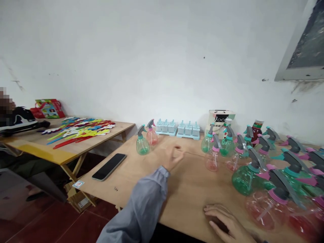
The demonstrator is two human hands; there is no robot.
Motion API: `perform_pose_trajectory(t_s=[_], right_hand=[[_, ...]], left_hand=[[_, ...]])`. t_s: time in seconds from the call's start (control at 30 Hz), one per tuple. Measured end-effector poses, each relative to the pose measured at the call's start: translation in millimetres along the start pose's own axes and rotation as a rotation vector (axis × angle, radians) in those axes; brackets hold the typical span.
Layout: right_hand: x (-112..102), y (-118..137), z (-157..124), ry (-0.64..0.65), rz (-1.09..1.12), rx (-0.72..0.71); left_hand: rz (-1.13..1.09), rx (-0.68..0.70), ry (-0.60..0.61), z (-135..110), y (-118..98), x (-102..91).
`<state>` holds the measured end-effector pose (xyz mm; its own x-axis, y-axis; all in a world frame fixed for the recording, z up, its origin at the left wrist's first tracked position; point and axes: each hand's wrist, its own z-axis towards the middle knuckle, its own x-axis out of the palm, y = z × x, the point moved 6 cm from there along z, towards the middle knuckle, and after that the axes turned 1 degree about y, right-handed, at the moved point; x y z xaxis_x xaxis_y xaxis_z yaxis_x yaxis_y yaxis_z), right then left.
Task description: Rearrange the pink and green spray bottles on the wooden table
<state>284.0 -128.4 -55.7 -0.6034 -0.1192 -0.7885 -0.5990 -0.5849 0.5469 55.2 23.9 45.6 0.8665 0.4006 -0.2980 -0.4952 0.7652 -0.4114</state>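
Observation:
My left hand [173, 156] is stretched out over the wooden table [187, 189] in a grey sleeve, fingers loosely curled and apart, holding nothing. It hovers just right of a green spray bottle [142, 141] and a pink spray bottle [152, 133]. My right hand [226, 224] lies flat on the table near the front edge, fingers spread, empty. Close to its right stands a pink spray bottle [268, 206], with a green one [246, 177] behind it.
Several more spray bottles [293, 162] crowd the table's right side. Pale blue ice-pop moulds [177, 128] and a carton [219, 122] stand by the wall. A black phone [109, 166] lies at the left. A second table [63, 152] holds coloured plastic pieces [81, 130]; a person sits at far left.

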Motion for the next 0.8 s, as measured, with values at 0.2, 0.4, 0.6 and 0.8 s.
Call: perform_pose_trajectory(t_s=[0.2, 0.4, 0.6, 0.8], right_hand=[[2, 0, 0, 0.056, 0.018, 0.019], [-1, 5, 3, 0.065, 0.022, 0.028], [3, 1, 1, 0.077, 0.027, 0.025], [2, -1, 0, 0.043, 0.045, 0.027]], left_hand=[[-0.145, -0.262, 0.189, 41, -64, 119.6], [-0.193, -0.515, 0.25, 42, -60, 179.8], [-0.573, -0.573, 0.172, 22, -32, 128.1], [-0.917, -0.774, -0.054, -5, 26, 23.6]])
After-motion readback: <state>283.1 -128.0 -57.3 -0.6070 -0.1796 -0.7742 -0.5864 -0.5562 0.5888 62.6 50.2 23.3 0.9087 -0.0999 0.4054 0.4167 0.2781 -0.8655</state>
